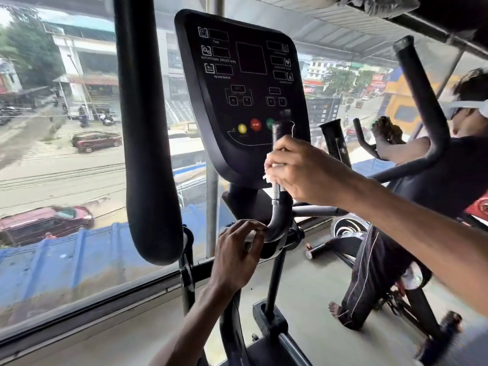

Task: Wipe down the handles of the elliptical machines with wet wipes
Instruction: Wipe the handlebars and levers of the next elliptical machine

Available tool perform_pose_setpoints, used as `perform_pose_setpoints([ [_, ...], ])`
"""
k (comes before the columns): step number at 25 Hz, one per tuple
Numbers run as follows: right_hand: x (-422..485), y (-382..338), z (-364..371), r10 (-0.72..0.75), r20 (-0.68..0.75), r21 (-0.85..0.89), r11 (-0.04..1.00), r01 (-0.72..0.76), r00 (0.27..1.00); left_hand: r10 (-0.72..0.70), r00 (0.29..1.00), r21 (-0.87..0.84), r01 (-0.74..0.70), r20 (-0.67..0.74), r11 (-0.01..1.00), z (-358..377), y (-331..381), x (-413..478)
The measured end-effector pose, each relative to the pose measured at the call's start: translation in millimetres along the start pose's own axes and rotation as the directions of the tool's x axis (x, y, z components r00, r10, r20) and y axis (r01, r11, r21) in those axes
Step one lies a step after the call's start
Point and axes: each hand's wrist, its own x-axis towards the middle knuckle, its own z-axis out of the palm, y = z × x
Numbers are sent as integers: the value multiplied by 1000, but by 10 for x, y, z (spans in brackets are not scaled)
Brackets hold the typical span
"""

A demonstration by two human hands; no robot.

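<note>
Wet wipe [268,169]: a small white sheet, seen bunched between the right hand and the handle. It is judged light, soft and damp, so it is better kept folded under the fingers than held by a corner.
Fixed handle [277,220]: a thin black tube with a metal-looking section in the middle, placed just below the console [243,88], toward its right side. It is judged stiff, fixed to the frame and smooth, perhaps slippery once wetted.
Long axis: the upper part is set nearly upright, slightly tilted, with the free end pointing up in front of the console. At the bottom the tube is bent toward the centre post [274,283].
Right hand [298,170]: curled round the upright part, with the wipe pressed against the tube under the fingers.
Left hand [237,249]: placed at the lower bend, fingers curled with the tips against it. Whether the tube is truly gripped cannot be told.
Where to hold: the wipe is best wrapped round the tube and drawn along its axis, while the handle is steadied at the bend.
Padded handle [150,154]: a thick black bar hanging at the left, near the window [66,154], not touched.
Other person [449,167]: seen at the right on a neighbouring machine.
</note>
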Motion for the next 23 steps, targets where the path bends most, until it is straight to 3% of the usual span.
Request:
perform_pose_setpoints([
  [2,-93,-88,10,-6,58,-3,1000,7,998,22,1000,-19,-22,10,1000,-1,-34,-25],
  [5,-212,-237,68,92,-31,27,995,-91,995,50,999,-35,-50,0,998,32,-95,-60],
  [10,-513,-740,289,23,40,39,999,-24,999,42,998,-12,-43,-40,999,101,-204,-101],
  [15,-603,-1013,460,196,-102,-43,979,-201,975,-10,999,-15,9,-42,1000,143,-288,-75],
  [19,-718,-1344,671,193,-106,-44,979,-198,975,-52,997,-65,48,-52,997,189,-366,-147],
  [23,-709,-1378,687,350,-236,-50,927,-371,907,-73,997,-75,71,-24,995,191,-416,-157],
])
